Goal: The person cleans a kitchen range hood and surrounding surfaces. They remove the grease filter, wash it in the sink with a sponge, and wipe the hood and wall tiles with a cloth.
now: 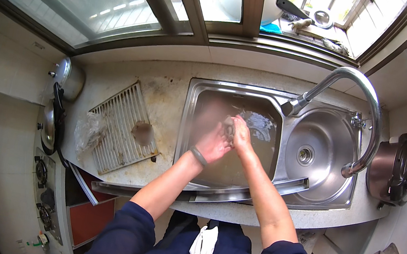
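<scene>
Over the larger steel sink basin (187,124), my two hands meet and press a small, crumpled grey rag (229,129) between them. My left hand (213,145) is turned palm up beneath the rag, and a grey band circles that wrist. From the other side, my right hand (243,134) closes on the rag, hiding part of it. Murky brownish water (252,151) fills the basin below, with light glinting off its surface.
A long metal channel (224,196) lies along the sink's front edge, its end over the round basin (329,148). The tall faucet (377,99) arches at right, near an electric pressure cooker (392,170). Leftward lie a grimy slatted rack (123,113) and a plastic bag (87,132).
</scene>
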### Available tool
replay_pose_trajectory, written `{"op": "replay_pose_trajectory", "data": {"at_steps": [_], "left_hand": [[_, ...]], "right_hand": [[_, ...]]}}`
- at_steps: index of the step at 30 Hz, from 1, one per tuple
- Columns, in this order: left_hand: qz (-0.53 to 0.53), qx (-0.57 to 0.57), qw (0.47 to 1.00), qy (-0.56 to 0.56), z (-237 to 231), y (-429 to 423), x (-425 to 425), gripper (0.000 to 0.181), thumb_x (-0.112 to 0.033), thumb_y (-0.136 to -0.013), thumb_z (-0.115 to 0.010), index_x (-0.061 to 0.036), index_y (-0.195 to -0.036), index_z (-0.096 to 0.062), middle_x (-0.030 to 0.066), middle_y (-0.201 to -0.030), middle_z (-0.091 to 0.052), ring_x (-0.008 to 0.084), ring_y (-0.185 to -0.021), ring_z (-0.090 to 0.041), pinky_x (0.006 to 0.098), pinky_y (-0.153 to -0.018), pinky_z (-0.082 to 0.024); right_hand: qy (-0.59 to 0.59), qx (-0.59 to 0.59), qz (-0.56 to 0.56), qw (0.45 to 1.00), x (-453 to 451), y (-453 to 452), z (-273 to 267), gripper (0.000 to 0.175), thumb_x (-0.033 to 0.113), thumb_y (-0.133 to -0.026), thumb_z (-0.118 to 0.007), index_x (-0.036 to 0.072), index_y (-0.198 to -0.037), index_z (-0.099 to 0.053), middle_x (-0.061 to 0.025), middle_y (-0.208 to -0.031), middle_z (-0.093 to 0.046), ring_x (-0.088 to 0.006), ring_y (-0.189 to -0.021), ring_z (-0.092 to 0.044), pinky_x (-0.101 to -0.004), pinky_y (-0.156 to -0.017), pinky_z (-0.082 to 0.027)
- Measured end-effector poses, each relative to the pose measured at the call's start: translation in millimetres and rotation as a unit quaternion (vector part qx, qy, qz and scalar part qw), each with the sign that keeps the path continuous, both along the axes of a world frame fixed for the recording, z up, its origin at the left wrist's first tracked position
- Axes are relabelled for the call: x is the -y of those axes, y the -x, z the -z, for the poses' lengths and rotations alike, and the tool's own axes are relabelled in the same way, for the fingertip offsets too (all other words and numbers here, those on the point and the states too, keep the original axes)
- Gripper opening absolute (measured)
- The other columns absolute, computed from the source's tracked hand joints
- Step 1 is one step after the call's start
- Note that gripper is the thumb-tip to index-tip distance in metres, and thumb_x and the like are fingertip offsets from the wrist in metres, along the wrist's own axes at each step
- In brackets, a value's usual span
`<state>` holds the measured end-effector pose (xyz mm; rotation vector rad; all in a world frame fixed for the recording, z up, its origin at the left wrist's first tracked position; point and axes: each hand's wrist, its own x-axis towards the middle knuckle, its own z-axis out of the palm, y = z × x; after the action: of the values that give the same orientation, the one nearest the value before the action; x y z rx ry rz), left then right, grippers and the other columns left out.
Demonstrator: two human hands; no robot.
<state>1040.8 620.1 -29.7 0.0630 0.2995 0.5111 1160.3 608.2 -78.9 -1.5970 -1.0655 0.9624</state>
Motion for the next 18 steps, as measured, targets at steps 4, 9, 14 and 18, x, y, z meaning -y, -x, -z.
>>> {"op": "replay_pose_trajectory", "data": {"at_steps": [4, 9, 14, 18], "left_hand": [[0.036, -0.167, 0.979, -0.11, -12.0, -0.5, 0.9, 0.027, -0.02, -0.085, -0.041, -0.0078, -0.11, -0.044, 0.005, -0.102, -0.053, 0.017, -0.089, -0.053, 0.0305, -0.074, -0.045], [0.039, -0.307, 0.944, -0.116, -4.7, 11.6, 0.9, 0.022, -0.015, -0.083, -0.045, -0.0069, -0.103, -0.049, 0.0048, -0.092, -0.057, 0.0153, -0.077, -0.056, 0.0258, -0.059, -0.047], [0.057, -0.493, 0.852, -0.169, 7.7, 18.2, 1.8, 0.016, -0.021, -0.079, -0.052, -0.0121, -0.093, -0.052, 0.0008, -0.077, -0.056, 0.0127, -0.061, -0.053, 0.0236, -0.05, -0.043], [0.02, -0.523, 0.847, -0.091, 41.2, 26.5, 2.9, 0.014, -0.02, -0.078, -0.054, -0.0133, -0.09, -0.051, -0.001, -0.075, -0.053, 0.0123, -0.059, -0.052, 0.0249, -0.051, -0.044]], "right_hand": [[0.114, -0.502, -0.012, 0.857, 14.3, -7.7, -28.3, 0.031, 0.032, -0.086, -0.039, 0.006, -0.097, -0.051, -0.0055, -0.086, -0.055, -0.0145, -0.076, -0.054, -0.0259, -0.064, -0.045], [0.109, -0.514, -0.031, 0.85, 26.7, -14.0, -25.3, 0.021, 0.025, -0.083, -0.046, 0.008, -0.095, -0.049, -0.0042, -0.086, -0.055, -0.0143, -0.077, -0.054, -0.0308, -0.066, -0.045], [0.167, -0.464, 0.07, 0.867, 27.8, -17.7, -6.6, 0.015, 0.019, -0.081, -0.048, 0.012, -0.094, -0.051, 0.0019, -0.079, -0.055, -0.0084, -0.067, -0.051, -0.0249, -0.059, -0.042], [0.225, -0.329, 0.075, 0.914, 25.2, -25.4, 32.1, 0.015, 0.014, -0.08, -0.047, 0.01, -0.093, -0.054, 0.002, -0.073, -0.054, -0.0062, -0.055, -0.047, -0.0173, -0.047, -0.037]]}}
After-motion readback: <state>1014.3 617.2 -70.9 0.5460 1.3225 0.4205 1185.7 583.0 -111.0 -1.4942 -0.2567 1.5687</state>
